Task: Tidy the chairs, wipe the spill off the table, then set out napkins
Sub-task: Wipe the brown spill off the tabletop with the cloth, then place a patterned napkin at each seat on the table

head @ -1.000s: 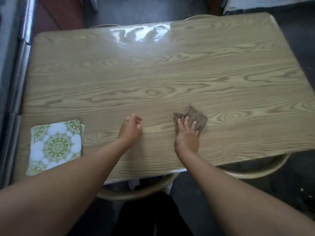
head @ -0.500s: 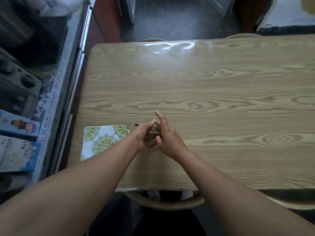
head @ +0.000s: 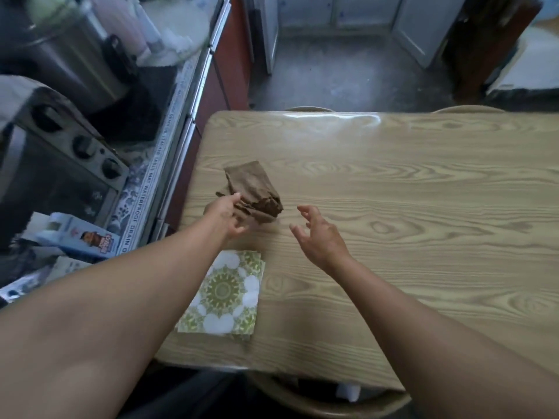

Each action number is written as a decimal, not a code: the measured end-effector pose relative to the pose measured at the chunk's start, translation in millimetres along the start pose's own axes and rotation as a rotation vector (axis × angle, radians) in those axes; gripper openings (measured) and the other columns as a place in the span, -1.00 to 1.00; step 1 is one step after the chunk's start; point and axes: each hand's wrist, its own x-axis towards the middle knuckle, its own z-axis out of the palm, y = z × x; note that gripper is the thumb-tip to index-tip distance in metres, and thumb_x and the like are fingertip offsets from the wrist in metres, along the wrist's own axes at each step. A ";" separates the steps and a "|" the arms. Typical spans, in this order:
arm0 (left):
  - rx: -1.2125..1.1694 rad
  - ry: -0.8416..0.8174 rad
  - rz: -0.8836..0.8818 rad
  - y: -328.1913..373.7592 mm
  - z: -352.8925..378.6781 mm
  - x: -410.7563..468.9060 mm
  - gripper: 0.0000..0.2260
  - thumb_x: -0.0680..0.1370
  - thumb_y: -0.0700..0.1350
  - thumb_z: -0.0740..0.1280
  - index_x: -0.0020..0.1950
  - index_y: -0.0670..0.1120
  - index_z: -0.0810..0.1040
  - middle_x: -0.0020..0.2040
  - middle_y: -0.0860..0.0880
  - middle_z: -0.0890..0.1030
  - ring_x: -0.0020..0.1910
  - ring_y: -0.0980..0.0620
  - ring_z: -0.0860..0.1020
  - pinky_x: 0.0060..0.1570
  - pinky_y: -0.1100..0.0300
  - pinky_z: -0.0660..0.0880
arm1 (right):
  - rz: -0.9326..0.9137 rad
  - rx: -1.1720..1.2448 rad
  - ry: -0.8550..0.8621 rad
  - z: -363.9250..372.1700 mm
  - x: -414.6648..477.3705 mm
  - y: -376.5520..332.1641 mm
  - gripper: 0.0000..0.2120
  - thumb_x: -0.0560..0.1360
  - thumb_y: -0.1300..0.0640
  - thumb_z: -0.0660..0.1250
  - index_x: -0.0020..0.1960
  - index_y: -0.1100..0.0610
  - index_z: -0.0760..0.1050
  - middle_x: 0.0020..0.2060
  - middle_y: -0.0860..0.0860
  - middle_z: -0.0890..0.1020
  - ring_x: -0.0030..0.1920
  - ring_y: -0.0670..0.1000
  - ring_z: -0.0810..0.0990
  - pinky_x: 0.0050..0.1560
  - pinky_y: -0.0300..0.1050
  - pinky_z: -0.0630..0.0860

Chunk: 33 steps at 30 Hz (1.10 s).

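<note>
Since half a sec ago the brown cloth [head: 252,192] went from both hands to our left hand [head: 225,217] alone, pinched at its near end, over the table [head: 393,207] nr the left edge. Right hand [head: 317,234] hangs open, empty. We'd drop the cloth clear of the napkins [head: 225,293]; plenty of bare top to the right.

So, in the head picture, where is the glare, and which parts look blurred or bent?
In the head view, glare lies on the far edge of the table, a white streak; the metal pot and bottles at upper left are blurred; the counter edge leans from wide-angle distortion; the brown cloth and patterned napkins are fairly sharp.
</note>
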 end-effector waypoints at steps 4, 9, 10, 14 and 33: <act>0.098 0.057 0.001 -16.2 -29.1 6.1 -0.85 0.61 -0.18 0.22 0.12 -0.15 0.54 -0.26 -0.03 0.54 -0.29 0.03 0.56 -0.29 0.22 0.50 | 0.025 -0.046 -0.078 14.0 4.3 -7.8 -0.60 0.56 -0.01 0.26 0.38 0.04 0.37 0.32 0.07 0.52 0.29 0.13 0.51 0.29 0.04 0.43; 0.266 0.213 0.158 -46.2 -68.7 -0.8 -0.90 0.55 -0.19 0.32 -0.15 -0.05 0.47 -0.19 -0.02 0.55 -0.26 0.07 0.53 -0.31 0.20 0.44 | 0.091 -0.165 -0.206 35.7 -7.7 -8.9 -0.64 0.56 0.03 0.24 0.35 0.02 0.41 0.29 0.06 0.55 0.30 0.11 0.49 0.28 -0.03 0.41; 0.307 0.260 0.201 -53.4 -78.4 -4.8 -0.91 0.54 -0.20 0.33 -0.14 -0.06 0.48 -0.15 -0.05 0.57 -0.21 0.02 0.55 -0.25 0.16 0.45 | 0.110 -0.182 -0.230 41.0 -12.3 -10.3 -0.65 0.56 0.04 0.24 0.34 0.02 0.42 0.27 0.06 0.56 0.30 0.10 0.49 0.27 -0.05 0.42; 0.520 0.416 0.257 -78.0 -112.0 -17.6 -0.90 0.52 -0.14 0.35 0.02 -0.06 0.51 -0.05 -0.04 0.57 -0.09 -0.06 0.53 -0.08 0.14 0.44 | 0.234 -0.156 -0.264 60.8 -26.1 -11.7 -0.72 0.51 -0.01 0.27 0.20 -0.03 0.51 0.17 0.02 0.62 0.18 0.08 0.57 0.21 -0.02 0.48; 0.510 0.383 0.038 -135.4 -147.3 -25.6 -0.68 0.45 -0.12 0.40 0.14 -0.25 0.56 0.03 -0.16 0.65 -0.01 -0.17 0.63 -0.12 0.13 0.55 | 0.584 0.101 -0.213 100.5 -64.4 -11.1 -0.79 0.41 0.10 0.44 -0.01 0.19 0.63 -0.12 0.06 0.69 -0.21 0.03 0.62 -0.31 -0.21 0.45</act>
